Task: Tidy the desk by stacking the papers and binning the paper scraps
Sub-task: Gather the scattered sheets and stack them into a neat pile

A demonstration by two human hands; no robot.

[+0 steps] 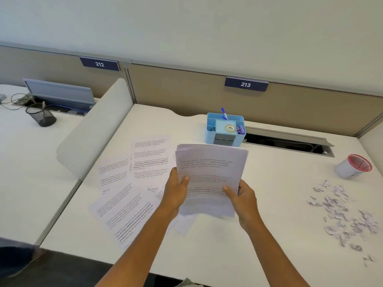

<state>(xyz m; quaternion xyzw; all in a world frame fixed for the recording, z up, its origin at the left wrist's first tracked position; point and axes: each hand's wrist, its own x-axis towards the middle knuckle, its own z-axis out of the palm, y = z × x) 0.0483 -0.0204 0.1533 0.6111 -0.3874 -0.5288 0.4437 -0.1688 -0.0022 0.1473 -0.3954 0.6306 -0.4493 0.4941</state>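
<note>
Both hands, left hand (176, 189) and right hand (241, 195), clamped the paper sheaf (211, 175) by its side edges above the bench (269, 235), likely squaring it; loose sheets (128, 206) and scraps (344, 212) waited.

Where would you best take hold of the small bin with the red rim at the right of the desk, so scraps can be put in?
Probably by its white side wall, from above. The bin lies tipped over, red-rimmed mouth facing right, away from both hands, which hold the paper stack. A grasp around the rounded wall could right it beside the scraps.
</note>
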